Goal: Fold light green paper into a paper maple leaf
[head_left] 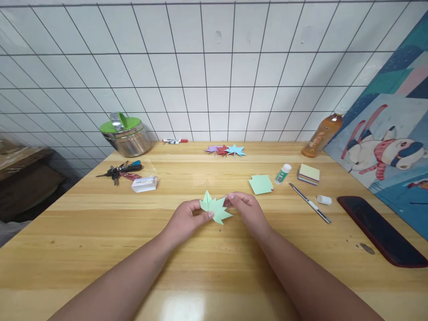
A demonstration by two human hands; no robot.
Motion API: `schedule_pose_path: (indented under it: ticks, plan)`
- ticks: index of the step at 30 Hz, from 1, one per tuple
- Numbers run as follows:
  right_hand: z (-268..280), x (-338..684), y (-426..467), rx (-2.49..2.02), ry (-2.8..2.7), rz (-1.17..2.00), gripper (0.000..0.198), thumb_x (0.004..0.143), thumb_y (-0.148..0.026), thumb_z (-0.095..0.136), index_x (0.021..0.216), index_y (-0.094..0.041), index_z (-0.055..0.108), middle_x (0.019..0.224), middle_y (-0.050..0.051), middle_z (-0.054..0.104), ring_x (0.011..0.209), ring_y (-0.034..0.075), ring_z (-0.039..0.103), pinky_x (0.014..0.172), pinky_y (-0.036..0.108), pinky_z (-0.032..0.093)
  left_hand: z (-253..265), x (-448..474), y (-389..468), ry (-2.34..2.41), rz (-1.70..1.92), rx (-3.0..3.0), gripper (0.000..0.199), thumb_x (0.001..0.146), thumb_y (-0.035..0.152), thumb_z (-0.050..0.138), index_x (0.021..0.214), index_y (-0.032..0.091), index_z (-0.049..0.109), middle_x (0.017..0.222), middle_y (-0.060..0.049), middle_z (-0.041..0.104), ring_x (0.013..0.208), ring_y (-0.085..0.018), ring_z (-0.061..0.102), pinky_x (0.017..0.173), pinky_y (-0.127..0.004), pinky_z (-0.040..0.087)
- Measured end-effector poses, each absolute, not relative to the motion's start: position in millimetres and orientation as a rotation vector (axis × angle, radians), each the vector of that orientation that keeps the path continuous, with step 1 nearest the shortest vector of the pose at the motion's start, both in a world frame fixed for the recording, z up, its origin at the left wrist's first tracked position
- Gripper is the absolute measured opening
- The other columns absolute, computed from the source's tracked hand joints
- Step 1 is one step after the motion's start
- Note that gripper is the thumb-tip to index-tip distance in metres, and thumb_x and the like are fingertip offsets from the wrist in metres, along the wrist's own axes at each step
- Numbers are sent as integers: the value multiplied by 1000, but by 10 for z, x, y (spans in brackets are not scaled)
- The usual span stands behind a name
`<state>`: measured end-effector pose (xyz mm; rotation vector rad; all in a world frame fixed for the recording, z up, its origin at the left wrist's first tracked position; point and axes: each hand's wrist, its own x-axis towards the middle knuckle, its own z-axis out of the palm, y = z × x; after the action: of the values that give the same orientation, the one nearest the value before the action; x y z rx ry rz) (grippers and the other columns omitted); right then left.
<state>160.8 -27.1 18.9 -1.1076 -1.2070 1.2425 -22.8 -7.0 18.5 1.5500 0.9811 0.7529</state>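
Note:
A light green folded-paper maple leaf [216, 208] is held just above the wooden table, its points spread outward. My left hand [189, 218] pinches its left side, thumb on top and fingers behind. At the leaf's upper right edge, my right hand [246, 209] has its thumb and fingers closed together; the fingertips meet the paper there, partly hidden. Beyond the right hand lie green square paper sheets [261, 184]. A glue stick [283, 174] without its cap stands beside them, and the white cap [324, 199] lies farther right.
Purple, red and blue paper leaves [235, 150] lie by the tiled wall. To the right are a paper stack [308, 174], utility knife [310, 203], phone [381, 232] and drink bottle [323, 136]. Keys [120, 170], a small white box [144, 183], a marker [174, 141] and a metal pot [129, 140] are left.

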Motion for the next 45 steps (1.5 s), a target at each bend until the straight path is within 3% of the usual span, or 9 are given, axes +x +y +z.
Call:
schedule_pose_path:
  ticks: [4, 9, 13, 25, 33, 36, 40, 45]
  plan:
    - [125, 1579, -247, -1108, -1170, 1329, 43, 78, -52, 50, 100, -18, 63, 87, 6, 65, 78, 18, 59, 73, 31, 45, 204, -256, -41, 1005, 826, 1362, 36, 68, 36, 66, 96, 14, 68, 93, -9, 71, 94, -27, 61, 88, -40, 41]
    - [85, 1507, -262, -1065, -1315, 1370, 30, 73, -43, 60, 87, -17, 63, 74, 1, 62, 68, 14, 54, 65, 26, 42, 212, -265, -36, 1009, 905, 1307, 36, 67, 35, 68, 97, 14, 68, 94, -9, 71, 92, -27, 62, 86, -38, 43]
    - [103, 1501, -266, -1100, -1311, 1339, 24, 74, -38, 59, 83, -16, 62, 75, 1, 61, 71, 14, 54, 69, 26, 42, 215, -254, -53, 996, 878, 1310, 33, 68, 33, 68, 95, 14, 68, 92, -8, 71, 89, -25, 62, 84, -36, 44]
    - [108, 1523, -248, -1093, -1167, 1231, 20, 71, -34, 63, 83, -18, 62, 76, 3, 64, 70, 15, 58, 65, 27, 47, 132, -244, -55, 970, 759, 1495, 33, 71, 34, 65, 96, 13, 67, 92, -8, 71, 89, -26, 62, 83, -37, 45]
    - [152, 1534, -258, -1164, -1140, 1143, 22, 69, -38, 65, 66, -16, 61, 65, 2, 64, 62, 15, 58, 60, 27, 47, 170, -236, -76, 1112, 789, 1862, 19, 73, 32, 60, 83, 19, 70, 86, -5, 70, 83, -22, 62, 77, -31, 45]
    - [155, 1553, -250, -1108, -1132, 1145, 23, 70, -38, 64, 79, -18, 65, 81, 5, 67, 75, 18, 61, 72, 30, 47, 183, -241, -56, 1154, 896, 1951, 17, 72, 32, 61, 81, 21, 71, 84, -4, 69, 81, -21, 62, 76, -31, 45]
    - [151, 1582, -248, -1040, -1065, 1249, 37, 79, -44, 53, 108, -21, 58, 100, 7, 64, 87, 18, 59, 82, 34, 44, 185, -258, -21, 1088, 930, 1602, 28, 70, 35, 65, 91, 18, 69, 90, -6, 71, 89, -25, 62, 82, -35, 44]
    - [112, 1567, -248, -1088, -1142, 1295, 35, 80, -46, 49, 94, -18, 64, 91, 6, 65, 87, 19, 57, 79, 32, 42, 165, -261, -24, 917, 933, 1257, 35, 72, 31, 66, 101, 14, 66, 99, -10, 69, 95, -25, 60, 89, -37, 41]
